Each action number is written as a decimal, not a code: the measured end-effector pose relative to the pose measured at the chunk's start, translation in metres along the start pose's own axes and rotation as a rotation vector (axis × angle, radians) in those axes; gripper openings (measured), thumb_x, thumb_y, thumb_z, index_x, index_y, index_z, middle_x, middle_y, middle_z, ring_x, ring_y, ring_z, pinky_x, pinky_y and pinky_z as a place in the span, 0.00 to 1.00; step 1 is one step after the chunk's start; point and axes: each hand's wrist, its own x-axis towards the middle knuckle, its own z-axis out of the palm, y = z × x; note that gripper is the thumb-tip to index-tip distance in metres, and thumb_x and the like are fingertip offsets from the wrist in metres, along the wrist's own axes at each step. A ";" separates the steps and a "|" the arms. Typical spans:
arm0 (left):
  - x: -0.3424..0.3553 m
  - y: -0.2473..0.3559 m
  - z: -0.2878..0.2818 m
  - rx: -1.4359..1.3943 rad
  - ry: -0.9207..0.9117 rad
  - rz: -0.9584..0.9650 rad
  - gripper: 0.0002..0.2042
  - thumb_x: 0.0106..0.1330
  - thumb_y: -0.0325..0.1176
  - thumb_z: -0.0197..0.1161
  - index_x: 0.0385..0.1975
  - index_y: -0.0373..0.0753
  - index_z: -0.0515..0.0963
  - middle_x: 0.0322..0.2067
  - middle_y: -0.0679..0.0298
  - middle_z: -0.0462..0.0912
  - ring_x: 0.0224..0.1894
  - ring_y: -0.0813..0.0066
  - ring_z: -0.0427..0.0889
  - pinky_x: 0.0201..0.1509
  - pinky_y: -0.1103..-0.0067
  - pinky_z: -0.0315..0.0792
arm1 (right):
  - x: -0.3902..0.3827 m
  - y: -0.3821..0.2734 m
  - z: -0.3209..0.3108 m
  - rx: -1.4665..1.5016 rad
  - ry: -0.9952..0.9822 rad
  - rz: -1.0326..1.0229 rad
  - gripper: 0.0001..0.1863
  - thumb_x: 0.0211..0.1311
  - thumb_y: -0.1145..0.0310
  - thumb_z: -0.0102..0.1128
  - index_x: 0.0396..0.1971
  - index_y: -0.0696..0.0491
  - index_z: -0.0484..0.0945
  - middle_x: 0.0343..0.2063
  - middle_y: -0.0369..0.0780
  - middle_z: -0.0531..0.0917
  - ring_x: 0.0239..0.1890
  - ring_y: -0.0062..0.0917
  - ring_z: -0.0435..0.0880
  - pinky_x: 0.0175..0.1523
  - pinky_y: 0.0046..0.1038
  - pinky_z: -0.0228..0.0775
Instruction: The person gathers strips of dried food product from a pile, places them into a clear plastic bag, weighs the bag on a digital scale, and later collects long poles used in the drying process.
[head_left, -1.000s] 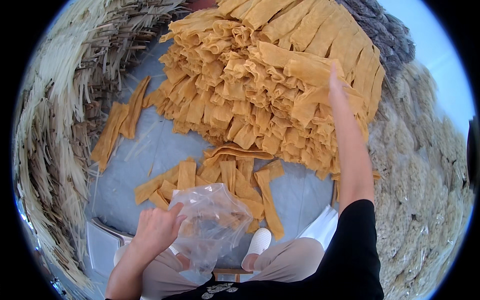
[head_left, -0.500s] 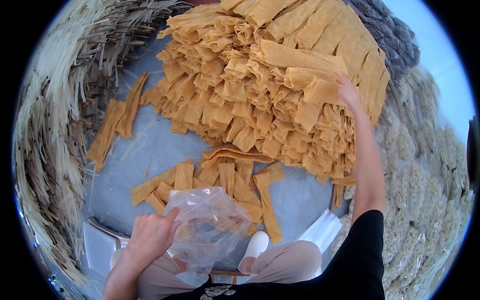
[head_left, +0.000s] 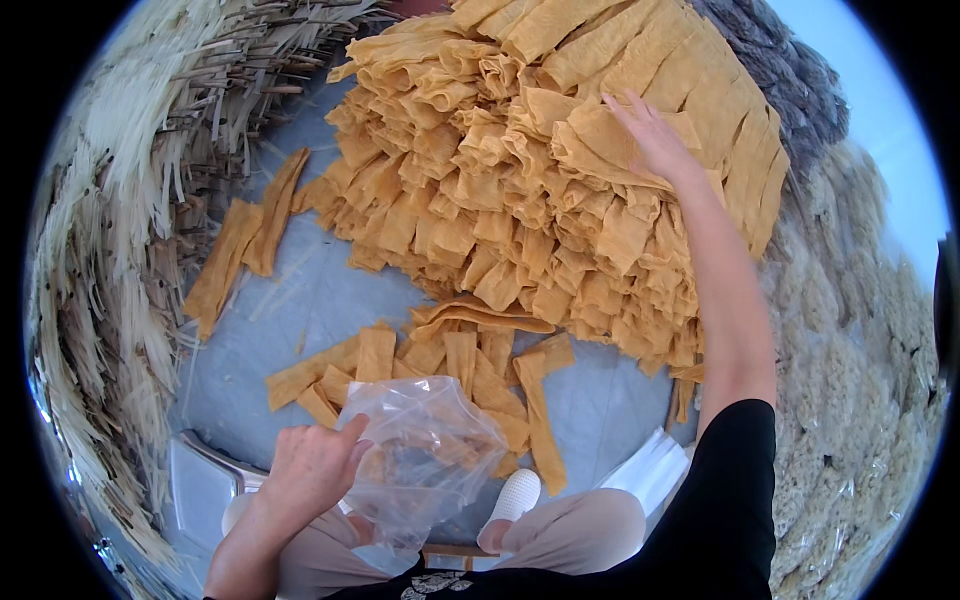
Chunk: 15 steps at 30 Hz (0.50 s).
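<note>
My left hand (head_left: pixel 318 464) is closed on the edge of a clear plastic bag (head_left: pixel 425 440), which hangs slack above my lap. My right arm reaches far out over a big stack of flat, wrinkled, yellow-brown strips (head_left: pixel 540 210) that look like dried tofu skin. On top of that stack, my right hand (head_left: pixel 655 140) lies with fingers outstretched over a loose folded strip (head_left: pixel 590 140). Through the bag I see blurred yellow-brown shapes; whether they are inside or behind it I cannot tell.
Loose strips (head_left: pixel 540 430) lie on the grey sheet beyond the bag, and two more (head_left: pixel 225 260) at the left. Pale stick bundles (head_left: pixel 110 230) line the left side. Bagged whitish goods (head_left: pixel 820 380) are heaped on the right. A metal-edged stool (head_left: pixel 205 485) stands at lower left.
My right hand has shifted left and slightly farther away over the stack, its fingers now spread. The upper strip has been folded or pushed leftward. My left hand still holds the bag.
</note>
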 end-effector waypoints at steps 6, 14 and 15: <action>0.002 -0.001 0.001 0.006 -0.001 -0.010 0.12 0.55 0.36 0.57 0.37 0.39 0.73 0.11 0.58 0.72 0.16 0.58 0.74 0.20 0.67 0.66 | 0.039 0.011 0.021 0.116 -0.264 0.051 0.60 0.25 0.85 0.68 0.61 0.35 0.45 0.63 0.39 0.46 0.56 0.36 0.65 0.57 0.32 0.62; -0.007 -0.004 0.001 -0.025 0.034 -0.047 0.12 0.56 0.38 0.56 0.37 0.42 0.74 0.11 0.55 0.72 0.17 0.55 0.73 0.21 0.64 0.65 | 0.047 -0.007 0.009 0.108 -0.650 0.205 0.63 0.15 0.78 0.75 0.61 0.45 0.48 0.58 0.43 0.59 0.57 0.36 0.63 0.57 0.33 0.59; -0.009 -0.004 0.001 -0.025 0.030 -0.049 0.12 0.56 0.38 0.56 0.37 0.42 0.74 0.11 0.55 0.72 0.18 0.54 0.73 0.21 0.64 0.65 | 0.045 -0.010 0.005 0.171 -0.760 0.274 0.67 0.10 0.75 0.77 0.61 0.47 0.45 0.58 0.45 0.60 0.59 0.36 0.59 0.61 0.31 0.55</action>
